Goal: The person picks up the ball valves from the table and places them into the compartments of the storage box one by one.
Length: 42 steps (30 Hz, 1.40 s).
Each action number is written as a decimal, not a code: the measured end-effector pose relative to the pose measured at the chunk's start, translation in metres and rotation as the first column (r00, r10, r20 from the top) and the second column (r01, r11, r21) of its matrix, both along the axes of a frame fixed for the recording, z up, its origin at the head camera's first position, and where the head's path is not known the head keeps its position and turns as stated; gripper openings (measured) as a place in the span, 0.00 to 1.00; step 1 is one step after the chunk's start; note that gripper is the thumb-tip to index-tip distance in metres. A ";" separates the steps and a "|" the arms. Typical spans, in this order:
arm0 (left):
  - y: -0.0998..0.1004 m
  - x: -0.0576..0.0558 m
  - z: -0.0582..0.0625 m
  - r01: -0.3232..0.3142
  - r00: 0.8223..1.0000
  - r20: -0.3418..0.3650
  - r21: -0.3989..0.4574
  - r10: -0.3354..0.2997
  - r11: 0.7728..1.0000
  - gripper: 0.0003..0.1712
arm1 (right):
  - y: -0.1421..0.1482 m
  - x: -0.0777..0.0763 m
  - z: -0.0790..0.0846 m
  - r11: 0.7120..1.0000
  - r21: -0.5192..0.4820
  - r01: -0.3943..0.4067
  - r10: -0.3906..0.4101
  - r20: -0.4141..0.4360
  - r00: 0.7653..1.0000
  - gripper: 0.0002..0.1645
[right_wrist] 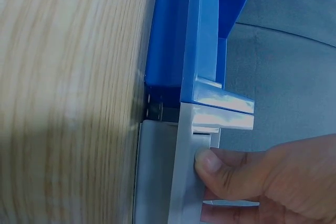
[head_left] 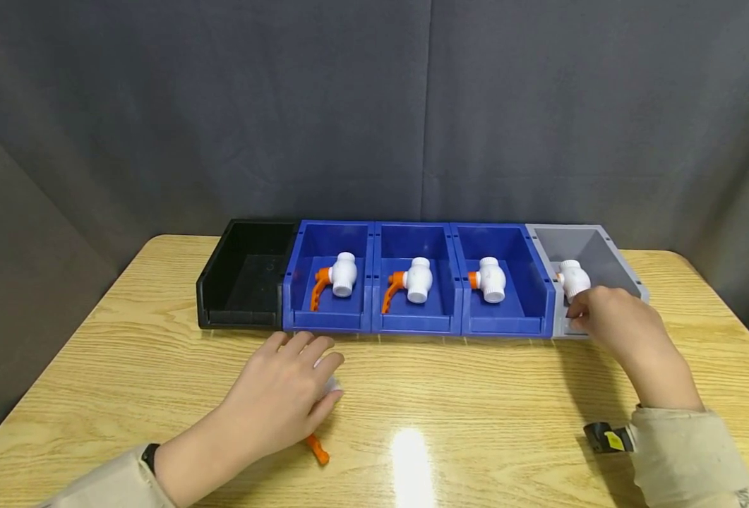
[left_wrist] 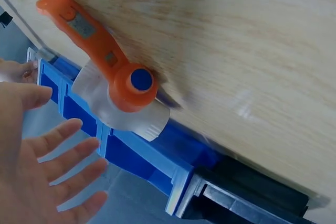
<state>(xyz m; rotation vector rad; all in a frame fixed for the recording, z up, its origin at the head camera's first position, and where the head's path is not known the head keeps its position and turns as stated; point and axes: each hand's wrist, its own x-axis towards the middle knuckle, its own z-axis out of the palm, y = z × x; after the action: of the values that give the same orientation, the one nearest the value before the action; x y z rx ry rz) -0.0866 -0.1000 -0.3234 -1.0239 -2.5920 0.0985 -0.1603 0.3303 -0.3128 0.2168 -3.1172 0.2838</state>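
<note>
My left hand [head_left: 285,388] is over the table with its fingers spread. Beneath it lies a white ball valve [left_wrist: 139,121] with an orange lever handle [left_wrist: 92,38]; in the left wrist view a gap shows between fingers and valve. The head view mostly hides this valve under the hand, with the handle's end showing. My right hand [head_left: 625,328] is at the front of the grey bin [head_left: 610,264], its thumb [right_wrist: 210,162] against the front wall and fingers behind it, pinching the edge. Just beyond those fingers, inside the bin, lies another white valve [head_left: 574,279].
Three blue bins [head_left: 416,324] stand in a row between a black bin [head_left: 241,319] and the grey one, each blue bin holding a white valve [head_left: 419,280] with an orange handle. Behind the wooden table [head_left: 476,409] hangs a dark grey curtain [head_left: 349,106].
</note>
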 end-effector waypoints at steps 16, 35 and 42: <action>0.002 0.001 -0.012 -0.150 0.976 0.151 -0.067 0.158 0.986 0.33 | -0.001 0.000 0.000 1.000 -0.001 0.006 -0.006 -0.005 1.000 0.03; 0.002 -0.003 -0.014 -0.250 0.934 0.218 -0.167 0.283 0.954 0.36 | -0.001 -0.001 0.000 1.000 -0.001 0.006 -0.006 0.003 1.000 0.03; 0.004 -0.007 -0.016 -0.254 0.934 0.219 -0.156 0.284 0.955 0.37 | 0.000 -0.001 -0.001 1.000 0.005 0.006 -0.006 -0.002 1.000 0.03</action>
<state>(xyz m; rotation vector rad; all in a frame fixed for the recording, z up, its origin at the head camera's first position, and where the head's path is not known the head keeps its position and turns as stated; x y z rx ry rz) -0.0933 -0.0959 -0.3390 -0.7516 -2.9703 0.2223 -0.1616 0.3303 -0.3134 0.2075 -3.1161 0.2760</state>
